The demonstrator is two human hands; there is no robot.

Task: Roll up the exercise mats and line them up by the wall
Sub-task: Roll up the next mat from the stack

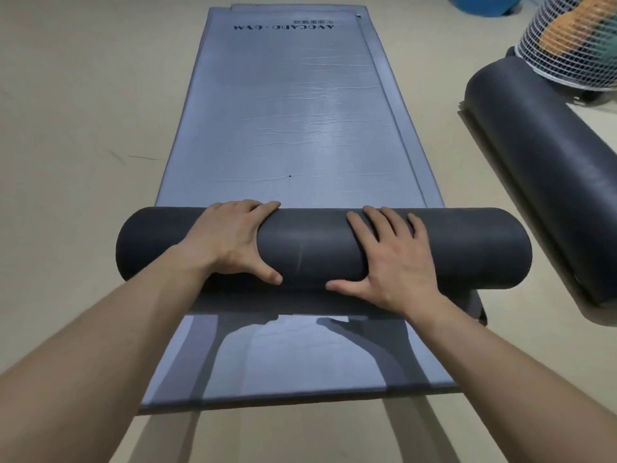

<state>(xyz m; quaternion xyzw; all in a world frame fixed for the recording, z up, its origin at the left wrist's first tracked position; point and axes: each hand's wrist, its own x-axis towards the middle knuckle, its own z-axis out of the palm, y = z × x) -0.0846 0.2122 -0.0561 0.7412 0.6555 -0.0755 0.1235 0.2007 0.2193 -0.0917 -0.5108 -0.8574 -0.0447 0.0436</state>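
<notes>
A grey exercise mat (287, 105) with dark lettering lies flat, stretching away from me on top of other flat mats (300, 359). Its near part is wound into a dark roll (314, 243) lying crosswise. My left hand (233, 240) lies on the roll's left half, fingers over the top and thumb on the near side. On the right half my right hand (390, 259) presses with spread, straight fingers. A fully rolled dark mat (547, 182) lies on the floor to the right.
A white mesh basket (577, 45) with orange and green items stands at the far right, behind the rolled mat. A blue object (484, 5) sits at the top right edge. Beige floor (83, 128) surrounds the mats.
</notes>
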